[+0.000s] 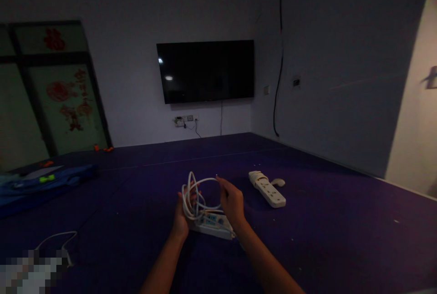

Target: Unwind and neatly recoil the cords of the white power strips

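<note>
My left hand [181,215] is closed around a loose coil of white cable [185,203], whose loops stand up above the palm. My right hand [232,200] pinches a stretch of the same cable between thumb and fingers. Just under the coil, between both hands, lies a white power strip [218,231] with blue printing on its upper face. Part of it is covered by the cable and my right wrist. To the right, a second white power strip [271,194] rests on the purple floor [327,221], its cord wrapped round one end and its plug beside it.
Blue cloth [68,178] with a yellow-green item [47,179] lies at left. A white cord [54,235] runs near the blurred lower left corner. Small orange things [108,149] sit by the door. A television [208,71] and a hanging black cable [280,75] are on the walls.
</note>
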A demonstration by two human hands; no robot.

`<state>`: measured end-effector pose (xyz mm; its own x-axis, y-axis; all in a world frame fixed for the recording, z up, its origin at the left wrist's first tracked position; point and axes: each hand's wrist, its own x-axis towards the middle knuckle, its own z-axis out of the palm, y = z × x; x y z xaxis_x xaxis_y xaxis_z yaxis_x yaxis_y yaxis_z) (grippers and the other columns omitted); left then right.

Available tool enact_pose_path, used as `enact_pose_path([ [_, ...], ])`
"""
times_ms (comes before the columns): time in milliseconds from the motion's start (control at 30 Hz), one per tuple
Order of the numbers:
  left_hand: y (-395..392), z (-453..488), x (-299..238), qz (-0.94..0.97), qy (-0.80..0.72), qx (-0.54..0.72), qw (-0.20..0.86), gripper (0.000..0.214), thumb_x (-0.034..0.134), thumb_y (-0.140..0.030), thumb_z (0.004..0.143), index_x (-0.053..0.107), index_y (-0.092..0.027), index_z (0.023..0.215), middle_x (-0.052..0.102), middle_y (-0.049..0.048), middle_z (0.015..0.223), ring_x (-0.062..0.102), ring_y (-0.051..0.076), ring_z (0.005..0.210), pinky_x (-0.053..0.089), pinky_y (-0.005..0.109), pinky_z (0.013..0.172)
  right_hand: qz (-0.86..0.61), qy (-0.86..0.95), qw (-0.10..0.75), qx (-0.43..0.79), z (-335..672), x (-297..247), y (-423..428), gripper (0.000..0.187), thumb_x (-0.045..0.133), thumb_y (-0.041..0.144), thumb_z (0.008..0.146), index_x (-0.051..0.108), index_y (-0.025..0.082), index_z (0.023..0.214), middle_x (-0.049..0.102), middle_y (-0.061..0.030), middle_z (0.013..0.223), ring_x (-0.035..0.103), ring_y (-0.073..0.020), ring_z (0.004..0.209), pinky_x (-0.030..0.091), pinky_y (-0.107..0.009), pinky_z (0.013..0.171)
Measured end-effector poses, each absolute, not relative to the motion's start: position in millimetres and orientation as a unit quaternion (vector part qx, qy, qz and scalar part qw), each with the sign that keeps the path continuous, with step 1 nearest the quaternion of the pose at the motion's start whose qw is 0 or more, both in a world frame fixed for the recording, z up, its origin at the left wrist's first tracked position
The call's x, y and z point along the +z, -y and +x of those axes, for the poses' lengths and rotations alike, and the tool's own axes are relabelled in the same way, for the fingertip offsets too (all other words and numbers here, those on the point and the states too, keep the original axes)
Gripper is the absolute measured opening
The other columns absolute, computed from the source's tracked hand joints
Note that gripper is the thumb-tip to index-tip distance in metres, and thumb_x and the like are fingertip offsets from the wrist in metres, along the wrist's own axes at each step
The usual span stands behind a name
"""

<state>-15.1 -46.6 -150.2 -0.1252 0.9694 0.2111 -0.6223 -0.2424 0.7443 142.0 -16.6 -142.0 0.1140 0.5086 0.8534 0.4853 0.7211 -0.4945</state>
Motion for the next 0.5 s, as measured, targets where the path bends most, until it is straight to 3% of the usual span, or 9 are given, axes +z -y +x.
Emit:
enact_pose_path([
  [200,44.7,-20.9,-150.7,0.371,-0.344,0.708,0.493,0.064,0.068,-0.062,0.058,0.067,-0.013,0.098,0.069,0.0072,0.08,0.062,0.016,0.064,0.049,0.026,0.058,-0.456,0.691,0.523,-0.202,139.3,-149.8,17.4,0.046,0.037,0.003,0.078,0.067,0.02,0.109,0.069,-0.008,0.106,0.067,-0.0176,0.077,0.053,-0.028,0.069],
  [367,48.1,-29.3,-145.0,0.41,-0.462,0.722,0.31,0.056,0.07,-0.061,0.054,0.071,-0.013,0.083,0.07,0.0079,0.081,0.063,0.022,0.08,0.049,0.03,0.072,-0.464,0.714,0.458,-0.255,143.3,-148.5,16.0,0.051,0.039,-0.003,0.073,0.066,0.018,0.111,0.066,-0.0097,0.111,0.065,-0.0178,0.073,0.052,-0.028,0.065],
  [500,48.9,-26.7,-141.0,0.42,-0.455,0.728,0.295,0.052,0.07,-0.059,0.055,0.071,-0.013,0.08,0.07,0.0085,0.083,0.063,0.023,0.084,0.048,0.032,0.077,-0.426,0.75,0.449,-0.235,142.0,-147.1,17.9,0.052,0.04,-0.004,0.074,0.065,0.021,0.112,0.065,-0.0069,0.115,0.064,-0.0179,0.079,0.051,-0.029,0.072],
])
